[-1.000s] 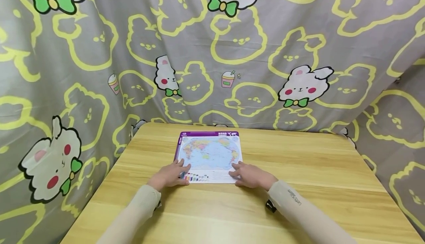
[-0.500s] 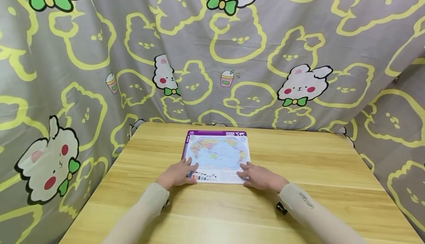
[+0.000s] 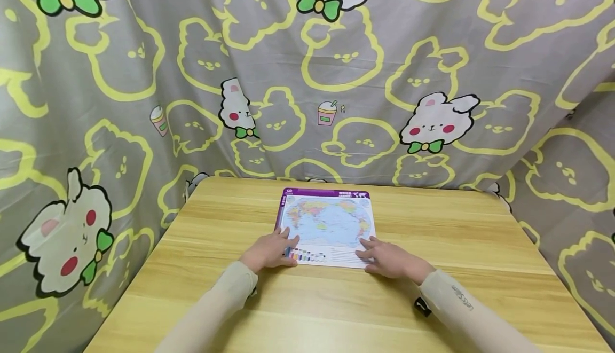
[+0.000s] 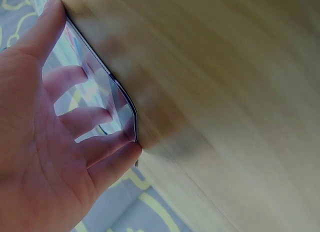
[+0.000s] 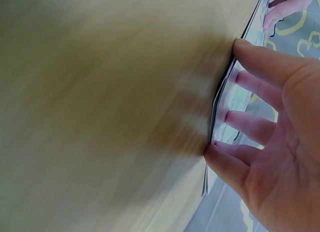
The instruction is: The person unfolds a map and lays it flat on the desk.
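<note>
A flat world map sheet [image 3: 326, 219] with a purple top border lies on the wooden table. My left hand [image 3: 271, 249] rests over its near left corner, fingers spread. At the near right corner lies my right hand [image 3: 391, 258], also with spread fingers. In the left wrist view the fingertips touch the glossy map surface [image 4: 121, 111], with the thumb at its near edge. The right wrist view shows the right hand [image 5: 285, 117] in a similar pose, thumb and little finger at the edges. Part of the map's lower corners is hidden under the hands.
The wooden table [image 3: 307, 310] extends to both sides of the map and in front of it. A grey curtain [image 3: 355, 64] with yellow outlines and white rabbit prints hangs behind and beside the table. Dark straps [image 3: 423, 306] show at the wrists.
The map has slid to the right across the table, with both hands moving along at its corners. The head view has shifted slightly.
</note>
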Motion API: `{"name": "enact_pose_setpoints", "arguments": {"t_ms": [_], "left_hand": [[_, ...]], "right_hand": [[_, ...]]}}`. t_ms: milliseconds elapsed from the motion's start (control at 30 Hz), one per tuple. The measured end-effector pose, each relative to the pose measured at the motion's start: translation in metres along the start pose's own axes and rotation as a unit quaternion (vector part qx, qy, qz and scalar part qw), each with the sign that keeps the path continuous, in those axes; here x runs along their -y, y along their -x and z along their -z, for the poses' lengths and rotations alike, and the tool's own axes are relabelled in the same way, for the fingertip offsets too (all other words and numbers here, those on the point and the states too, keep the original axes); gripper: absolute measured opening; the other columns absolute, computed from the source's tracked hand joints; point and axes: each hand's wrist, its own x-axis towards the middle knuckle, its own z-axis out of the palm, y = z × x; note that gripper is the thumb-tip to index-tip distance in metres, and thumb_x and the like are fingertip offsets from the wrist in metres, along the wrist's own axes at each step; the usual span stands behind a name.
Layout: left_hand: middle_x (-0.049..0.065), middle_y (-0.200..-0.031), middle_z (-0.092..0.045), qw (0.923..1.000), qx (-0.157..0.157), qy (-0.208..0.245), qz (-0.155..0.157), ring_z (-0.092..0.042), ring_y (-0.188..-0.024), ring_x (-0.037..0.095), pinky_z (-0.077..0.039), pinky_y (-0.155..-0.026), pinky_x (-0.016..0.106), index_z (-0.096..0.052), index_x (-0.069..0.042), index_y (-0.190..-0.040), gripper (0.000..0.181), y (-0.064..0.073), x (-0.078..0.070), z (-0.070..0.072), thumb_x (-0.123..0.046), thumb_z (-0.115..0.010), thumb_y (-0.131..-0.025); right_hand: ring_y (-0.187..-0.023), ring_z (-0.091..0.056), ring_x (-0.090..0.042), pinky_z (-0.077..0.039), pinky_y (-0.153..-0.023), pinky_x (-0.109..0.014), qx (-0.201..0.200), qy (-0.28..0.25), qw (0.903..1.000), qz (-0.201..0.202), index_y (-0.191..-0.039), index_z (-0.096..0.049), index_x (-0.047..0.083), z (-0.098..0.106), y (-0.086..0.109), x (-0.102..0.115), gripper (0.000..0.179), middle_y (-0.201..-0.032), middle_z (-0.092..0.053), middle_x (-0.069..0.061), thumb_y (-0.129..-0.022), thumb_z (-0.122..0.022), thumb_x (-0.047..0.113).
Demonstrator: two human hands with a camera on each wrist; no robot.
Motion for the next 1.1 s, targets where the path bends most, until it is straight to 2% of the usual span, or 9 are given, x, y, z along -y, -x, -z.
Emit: {"name": "enact_pose_setpoints", "arguments": {"t_ms": [133, 400, 600, 800, 1100], "left_hand": [[0.021, -0.147, -0.034, 0.9999, -0.001, -0.015, -0.007, -0.033, -0.132, 0.041, -0.038, -0.102, 0.05, -0.043, -0.016, -0.144, 0.07, -0.006, -0.007, -0.001, -0.056, -0.056, -0.087], [0.019, -0.148, -0.033, 0.9997, -0.001, -0.019, -0.018, -0.033, -0.133, 0.04, -0.039, -0.101, 0.051, -0.043, -0.018, -0.144, 0.071, -0.019, -0.022, 0.004, -0.058, -0.056, -0.086], [0.018, -0.148, -0.033, 0.999, 0.003, -0.036, -0.026, -0.033, -0.134, 0.039, -0.041, -0.1, 0.048, -0.043, -0.02, -0.144, 0.07, -0.025, -0.032, 0.004, -0.058, -0.055, -0.086], [0.017, -0.149, -0.033, 0.9978, 0.009, -0.053, -0.038, -0.033, -0.134, 0.039, -0.042, -0.099, 0.048, -0.042, -0.022, -0.145, 0.069, -0.027, -0.04, 0.0, -0.059, -0.052, -0.087], [0.015, -0.149, -0.032, 0.9956, 0.015, -0.078, -0.049, -0.034, -0.134, 0.036, -0.042, -0.1, 0.045, -0.04, -0.025, -0.146, 0.067, -0.025, -0.051, 0.001, -0.06, -0.049, -0.089]], "right_hand": [[-0.128, -0.032, -0.053, -0.033, -0.099, -0.061, -0.003, -0.008, 1.0, -0.003, -0.129, -0.059, 0.005, 0.0, 0.008, -0.006, 0.042, -0.141, -0.04, -0.027, -0.091, -0.064, 0.021], [-0.125, -0.034, -0.055, -0.033, -0.099, -0.062, -0.013, -0.009, 0.9998, -0.009, -0.127, -0.06, 0.002, 0.002, 0.021, -0.018, 0.041, -0.139, -0.041, -0.029, -0.09, -0.064, 0.02], [-0.127, -0.033, -0.053, -0.032, -0.099, -0.062, -0.011, -0.006, 0.9991, -0.041, -0.128, -0.059, 0.002, 0.002, 0.027, -0.025, 0.043, -0.14, -0.041, -0.027, -0.089, -0.065, 0.02], [-0.127, -0.034, -0.052, -0.032, -0.1, -0.062, -0.01, -0.009, 0.9972, -0.073, -0.127, -0.058, 0.0, 0.006, 0.03, -0.027, 0.045, -0.14, -0.043, -0.026, -0.087, -0.065, 0.019], [-0.126, -0.036, -0.051, -0.034, -0.099, -0.061, -0.021, 0.012, 0.9943, -0.104, -0.128, -0.057, -0.003, 0.006, 0.031, -0.03, 0.052, -0.138, -0.045, -0.026, -0.087, -0.066, 0.028]]}}
